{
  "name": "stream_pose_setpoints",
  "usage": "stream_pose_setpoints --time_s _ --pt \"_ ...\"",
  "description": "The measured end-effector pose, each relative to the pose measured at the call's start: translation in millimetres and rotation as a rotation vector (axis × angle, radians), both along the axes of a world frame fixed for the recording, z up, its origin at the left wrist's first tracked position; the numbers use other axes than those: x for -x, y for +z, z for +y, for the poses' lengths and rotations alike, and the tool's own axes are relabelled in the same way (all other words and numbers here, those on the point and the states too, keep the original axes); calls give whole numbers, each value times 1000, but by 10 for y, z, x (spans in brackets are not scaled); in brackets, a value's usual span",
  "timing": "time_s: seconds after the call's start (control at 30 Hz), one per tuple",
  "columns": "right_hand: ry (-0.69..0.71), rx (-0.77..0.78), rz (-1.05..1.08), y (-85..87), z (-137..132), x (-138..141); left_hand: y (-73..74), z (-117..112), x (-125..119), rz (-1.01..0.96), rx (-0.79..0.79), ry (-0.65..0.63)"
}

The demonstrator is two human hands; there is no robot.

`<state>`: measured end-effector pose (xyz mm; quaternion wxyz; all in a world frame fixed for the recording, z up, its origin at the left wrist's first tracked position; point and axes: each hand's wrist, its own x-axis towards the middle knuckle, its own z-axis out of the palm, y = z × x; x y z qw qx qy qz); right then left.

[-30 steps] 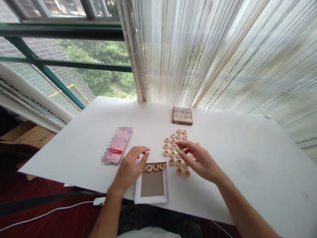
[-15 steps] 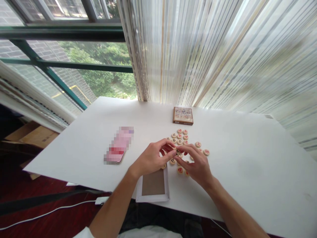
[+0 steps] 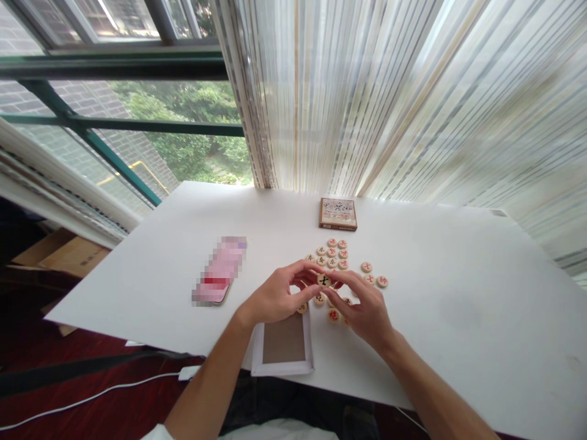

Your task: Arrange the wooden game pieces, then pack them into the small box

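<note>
A round Chinese chess piece (image 3: 323, 280) with a black character faces me, raised above the table. My left hand (image 3: 279, 292) pinches it from the left with thumb and fingertips. From the right, the fingertips of my right hand (image 3: 367, 302) close on the same piece. Below and beyond the hands lie several more pieces, such as a red-marked piece (image 3: 333, 315) by my right hand and a black-marked piece (image 3: 301, 307) under my left. Some pieces are partly hidden by my fingers. A shallow open box tray (image 3: 257, 354) lies below my left hand.
A closed flat box (image 3: 338, 214) with printed characters lies at the back of the white table (image 3: 435, 256). To the left is a phone (image 3: 221, 269), blurred out. Red pieces, one of them a general piece (image 3: 382, 281), lie right of the group. A curtain (image 3: 367, 91) hangs behind.
The piece between my hands has turned so its black character now shows fully. My fingers have shifted slightly around it, and the hands stay in nearly the same place.
</note>
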<state>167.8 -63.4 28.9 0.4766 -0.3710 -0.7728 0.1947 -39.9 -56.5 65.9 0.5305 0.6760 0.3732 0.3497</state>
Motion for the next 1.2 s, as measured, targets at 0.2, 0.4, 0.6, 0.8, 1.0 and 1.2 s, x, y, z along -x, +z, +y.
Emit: stream_pose_setpoints --time_s 0.2,0.4,0.6,0.8,1.0,1.2 --pt "26 -37 10 -34 25 -6 -74 32 -8 -28 35 15" --pt "45 -32 -16 -50 24 14 -151 42 10 -51 53 35" --pt "58 -6 -24 -69 6 27 -151 27 4 -41 32 42" --pt "68 -21 -63 -13 -15 4 -179 47 80 -85 37 156" --pt "254 -57 -351 48 -77 -3 -165 67 201 -122 42 253" --pt "353 -46 -533 28 -193 47 -174 18 324 -92 104 296"
